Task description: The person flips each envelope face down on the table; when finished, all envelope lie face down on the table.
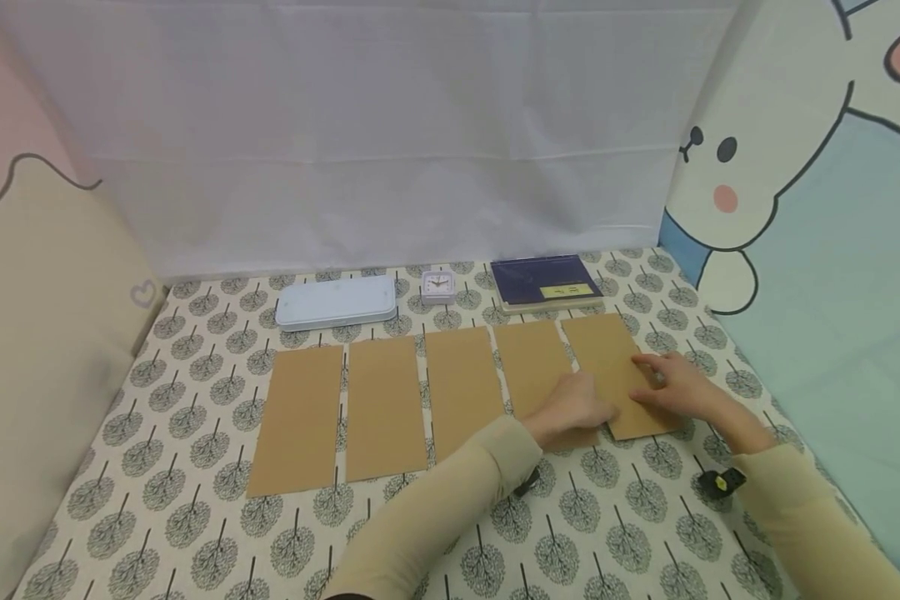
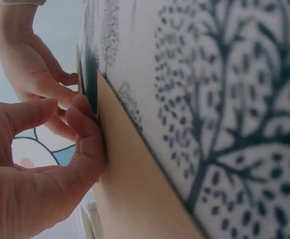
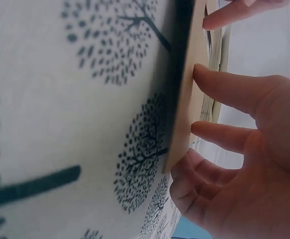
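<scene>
In the head view, several brown cardboard sheets lie in a row. The rightmost sheet [image 1: 600,350] lies between both hands. My right hand [image 1: 675,386] touches its right part, thumb and forefinger spread; the right wrist view shows the other fingers curled by the sheet's edge [image 3: 186,99], with a dark gap beneath. My left hand [image 1: 576,408] rests over the lower part of the neighbouring sheet [image 1: 532,358], its fingertips near the rightmost sheet's left edge. In the left wrist view the left fingers [image 2: 87,144] bend loosely, thumb apart from them. Whether anything lies under the sheets is hidden.
Behind the row stand a pale blue flat case [image 1: 336,302], a small white clock [image 1: 438,287] and a dark blue book [image 1: 543,282]. A tree-patterned cloth [image 1: 195,433] covers the table. A white curtain hangs at the back, with printed panels at both sides.
</scene>
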The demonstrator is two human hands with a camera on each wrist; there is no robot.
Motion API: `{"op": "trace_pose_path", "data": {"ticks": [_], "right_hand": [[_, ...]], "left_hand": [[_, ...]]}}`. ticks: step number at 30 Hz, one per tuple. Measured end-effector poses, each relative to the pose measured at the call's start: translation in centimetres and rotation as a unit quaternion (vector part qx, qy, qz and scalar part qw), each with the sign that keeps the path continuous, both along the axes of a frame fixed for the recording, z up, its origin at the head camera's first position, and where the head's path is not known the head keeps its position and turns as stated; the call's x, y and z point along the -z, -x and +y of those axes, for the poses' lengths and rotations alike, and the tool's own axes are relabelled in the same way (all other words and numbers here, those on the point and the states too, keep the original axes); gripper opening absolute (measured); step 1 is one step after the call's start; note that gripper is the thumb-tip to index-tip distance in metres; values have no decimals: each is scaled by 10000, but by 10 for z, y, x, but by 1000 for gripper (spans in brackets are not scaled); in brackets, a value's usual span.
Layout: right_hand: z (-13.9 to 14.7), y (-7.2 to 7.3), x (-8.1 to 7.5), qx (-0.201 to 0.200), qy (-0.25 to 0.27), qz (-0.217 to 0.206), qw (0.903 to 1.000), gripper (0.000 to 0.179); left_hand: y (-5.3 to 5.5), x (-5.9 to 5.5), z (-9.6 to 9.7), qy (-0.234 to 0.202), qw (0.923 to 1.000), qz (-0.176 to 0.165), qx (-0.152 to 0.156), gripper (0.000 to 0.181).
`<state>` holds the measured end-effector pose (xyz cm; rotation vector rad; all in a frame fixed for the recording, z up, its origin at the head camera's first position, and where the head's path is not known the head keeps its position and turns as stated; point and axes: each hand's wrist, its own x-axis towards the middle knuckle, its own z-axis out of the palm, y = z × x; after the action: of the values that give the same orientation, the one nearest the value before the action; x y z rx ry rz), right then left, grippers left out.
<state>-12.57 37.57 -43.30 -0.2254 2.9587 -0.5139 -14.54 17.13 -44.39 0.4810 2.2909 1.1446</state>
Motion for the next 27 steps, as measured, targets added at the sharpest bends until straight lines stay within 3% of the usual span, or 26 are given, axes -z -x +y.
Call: {"op": "trace_pose_path", "data": {"ticks": [7, 14, 19, 22, 27], "right_hand": [[-1, 2, 4, -32, -68, 70, 9999, 63], [3, 4, 4, -8, 9, 36, 10000, 63], [5, 5, -1, 80, -60, 35, 9999, 64], [5, 4, -2, 165, -151, 100, 9997, 67], [8, 1, -4, 192, -275, 262, 9991, 69]], "left_hand": [[5, -7, 0, 309, 9994, 71, 165, 30], [14, -13, -22, -71, 9994, 121, 309, 32], [29, -21, -60, -531, 9978, -116, 379, 62], [39, -30, -91, -737, 9962, -194, 424, 63], [54, -40, -152, -574, 9969, 405, 352, 55]]}}
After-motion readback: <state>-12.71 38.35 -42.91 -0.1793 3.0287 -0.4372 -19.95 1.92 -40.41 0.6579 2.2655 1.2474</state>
